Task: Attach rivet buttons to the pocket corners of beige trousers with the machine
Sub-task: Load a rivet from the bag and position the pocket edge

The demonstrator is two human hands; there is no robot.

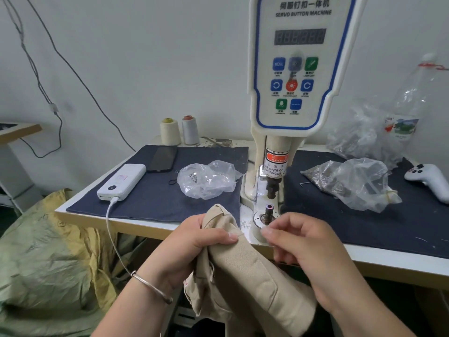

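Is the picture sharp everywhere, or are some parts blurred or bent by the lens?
Head view: light is soft and even; the machine panel is readable, its small button labels soft. The right hand fingertips look slightly smeared, the left hand on the beige trousers sharper. The table edge bows from the wide-angle lens.

Beige trousers (pixel 247 271) run off bottom edge. Right hand (pixel 308 254) fingertips pinch something too small to tell. Servo button machine (pixel 301 69) top cropped; display digits blurred. Bag contents (pixel 345 181) unclear.
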